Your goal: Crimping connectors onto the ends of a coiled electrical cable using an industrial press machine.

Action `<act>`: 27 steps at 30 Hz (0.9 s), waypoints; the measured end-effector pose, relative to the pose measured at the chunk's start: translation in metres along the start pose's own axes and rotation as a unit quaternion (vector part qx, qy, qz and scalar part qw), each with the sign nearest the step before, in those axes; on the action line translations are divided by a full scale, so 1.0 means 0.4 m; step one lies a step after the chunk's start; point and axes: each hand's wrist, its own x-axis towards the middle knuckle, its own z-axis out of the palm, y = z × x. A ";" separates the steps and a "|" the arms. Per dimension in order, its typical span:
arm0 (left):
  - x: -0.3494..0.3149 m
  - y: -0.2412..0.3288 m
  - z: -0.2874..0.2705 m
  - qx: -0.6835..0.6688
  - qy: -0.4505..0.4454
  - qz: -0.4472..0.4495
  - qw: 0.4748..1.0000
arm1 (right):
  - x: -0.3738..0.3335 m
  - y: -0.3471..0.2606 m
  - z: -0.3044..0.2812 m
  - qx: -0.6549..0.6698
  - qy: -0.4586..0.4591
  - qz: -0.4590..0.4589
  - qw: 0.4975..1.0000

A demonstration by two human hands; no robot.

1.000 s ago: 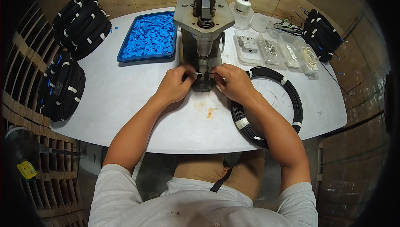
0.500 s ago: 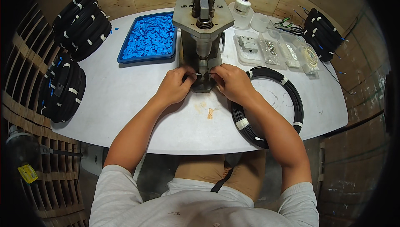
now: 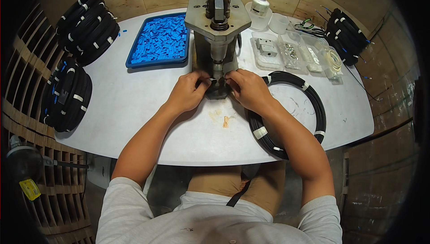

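A grey metal bench press stands at the far middle of the table, its ram above a small lower die. My left hand is closed at the die's left side, thumb and fingers pinched, with a small pale tip showing at them. From the right, my right hand pinches close to the die too; what lies between its fingers is too small to make out. A coil of black cable, tied with white bands, lies flat under my right forearm.
At the left are a blue tray of small blue plastic parts and stacked black cable coils. Back right hold clear boxes of small parts, a white bottle, green-handled pliers and more coils.
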 end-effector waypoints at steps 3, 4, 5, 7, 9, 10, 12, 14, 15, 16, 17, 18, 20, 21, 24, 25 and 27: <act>0.001 0.000 0.003 -0.013 -0.001 -0.001 1.000 | -0.002 0.006 0.003 0.004 0.008 -0.003 1.000; 0.001 0.000 0.002 -0.012 -0.002 -0.001 1.000 | -0.002 0.005 0.004 0.004 0.007 -0.003 1.000; 0.000 0.000 0.002 -0.012 -0.002 -0.001 1.000 | -0.002 0.004 0.004 0.001 0.009 -0.002 1.000; 0.000 -0.003 0.003 -0.014 -0.001 -0.001 1.000 | -0.002 0.003 0.005 -0.002 0.011 -0.001 1.000; 0.000 -0.002 0.004 -0.017 0.000 -0.001 1.000 | -0.002 0.004 0.003 0.008 0.017 -0.005 1.000; 0.000 -0.001 0.004 -0.018 0.000 -0.002 1.000 | -0.002 0.005 0.005 0.008 0.017 -0.004 1.000; 0.000 -0.004 0.005 -0.020 -0.002 -0.004 1.000 | -0.002 0.008 0.008 0.006 0.028 -0.013 0.999; 0.000 -0.011 0.007 -0.014 0.008 0.009 1.000 | -0.002 0.008 0.010 0.009 0.029 -0.014 0.999; 0.000 -0.013 0.007 -0.014 0.008 0.009 1.000 | -0.001 0.009 0.011 0.011 0.030 -0.015 0.999; 0.000 -0.014 0.009 -0.016 0.009 0.009 1.000 | -0.002 0.010 0.012 0.011 0.030 -0.014 0.999; 0.000 -0.014 0.010 -0.018 0.011 0.009 1.000 | -0.001 0.011 0.013 0.011 0.034 -0.017 0.999; 0.000 -0.013 0.010 -0.018 0.011 0.009 1.000 | -0.001 0.012 0.014 0.011 0.037 -0.019 0.999; 0.001 -0.011 0.009 -0.021 0.005 0.004 1.000 | -0.001 0.011 0.013 0.012 0.036 -0.017 0.999; 0.002 -0.011 0.009 -0.021 0.005 0.004 1.000 | -0.001 0.011 0.012 0.013 0.034 -0.014 0.999; 0.002 -0.014 0.009 -0.021 0.000 -0.001 1.000 | -0.001 0.009 0.013 0.013 0.033 -0.009 0.999; 0.002 -0.015 0.010 -0.021 0.004 0.003 1.000 | -0.001 0.009 0.012 0.013 0.032 -0.009 0.999; 0.001 -0.016 0.010 -0.021 0.007 0.007 1.000 | -0.002 0.008 0.011 0.011 0.023 -0.004 1.000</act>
